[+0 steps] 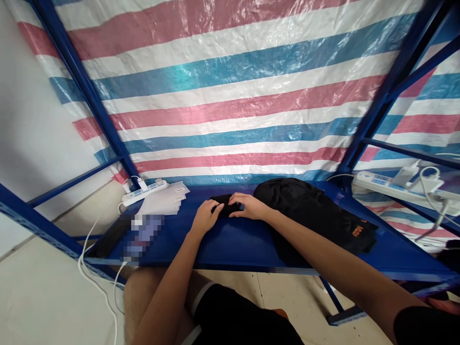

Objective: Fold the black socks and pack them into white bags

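The view is filled at the back by a striped plastic sheet (pixel 230 105) in red, white and blue, which is edged by a blue metal frame (pixel 81 79). Below it, a blue tabletop (pixel 237 244) is seen. Its right half is partly covered by a crumpled black cloth (pixel 312 206), marked with orange lettering and crossed by the right arm. Beyond the right end, a white power strip (pixel 373 182) is loaded with plugs. At the left, white papers (pixel 161 200) are fanned out beside a second power strip (pixel 140 194); nearer, a patch is pixelated out. Between the hands, mid-tabletop, a small black item (pixel 224 200) is placed. It is touched at its left end by the bent fingers of the left hand (pixel 205 218), and at its right by the right hand (pixel 250 207), whose thumb and forefinger are curved apart. How firmly either grips cannot be told.
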`<action>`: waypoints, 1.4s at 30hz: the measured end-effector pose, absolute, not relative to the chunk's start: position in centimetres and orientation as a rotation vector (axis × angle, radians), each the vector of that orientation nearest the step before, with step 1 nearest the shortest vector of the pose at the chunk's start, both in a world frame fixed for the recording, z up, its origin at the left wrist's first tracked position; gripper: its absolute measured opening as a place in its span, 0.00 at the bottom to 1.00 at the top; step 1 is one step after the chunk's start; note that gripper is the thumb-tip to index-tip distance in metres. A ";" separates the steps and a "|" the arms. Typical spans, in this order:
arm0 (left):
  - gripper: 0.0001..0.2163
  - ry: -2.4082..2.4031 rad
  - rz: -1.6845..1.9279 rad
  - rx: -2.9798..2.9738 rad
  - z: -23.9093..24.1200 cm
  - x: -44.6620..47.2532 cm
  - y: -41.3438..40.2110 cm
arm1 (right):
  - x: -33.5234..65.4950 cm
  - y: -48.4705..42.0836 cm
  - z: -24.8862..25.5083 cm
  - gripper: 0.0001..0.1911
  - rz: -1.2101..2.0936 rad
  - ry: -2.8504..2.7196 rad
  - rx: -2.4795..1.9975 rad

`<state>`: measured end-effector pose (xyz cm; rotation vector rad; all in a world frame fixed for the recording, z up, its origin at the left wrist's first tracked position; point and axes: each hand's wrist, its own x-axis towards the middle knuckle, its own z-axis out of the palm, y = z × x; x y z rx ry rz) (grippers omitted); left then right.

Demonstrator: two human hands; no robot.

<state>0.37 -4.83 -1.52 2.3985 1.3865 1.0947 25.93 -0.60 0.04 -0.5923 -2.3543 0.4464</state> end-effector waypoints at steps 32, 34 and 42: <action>0.11 1.366 1.098 2.394 -1.4 0.4 -5.7 | 26.8 1.7 -0.6 0.28 1.213 -2.197 -0.848; 0.10 1.379 1.205 2.431 -1.4 0.6 -5.7 | 26.6 1.6 -0.9 0.28 1.166 -2.160 -0.889; 0.16 1.368 1.113 2.628 -1.9 -0.3 -5.7 | 25.9 0.0 -0.3 0.20 0.425 -2.263 -0.831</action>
